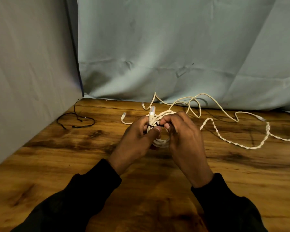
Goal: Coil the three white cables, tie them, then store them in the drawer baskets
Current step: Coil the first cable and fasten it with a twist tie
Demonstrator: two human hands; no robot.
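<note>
— While you hold the coiled white cable (160, 141) up over the counter (74, 156), what are your hands doing?
— Your left hand (136, 139) and right hand (184, 136) each pinch the black tie (155, 126) around it. Two loose cables (224, 136) lie behind.

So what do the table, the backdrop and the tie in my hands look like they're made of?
Table: wood or wood-look laminate, glossy, with dark grain streaks and a plank seam. Backdrop: matte blue-grey cloth, creased and draped. Tie: thin, black and pulled taut across the coil, probably string or coated wire; too small to tell.
</note>
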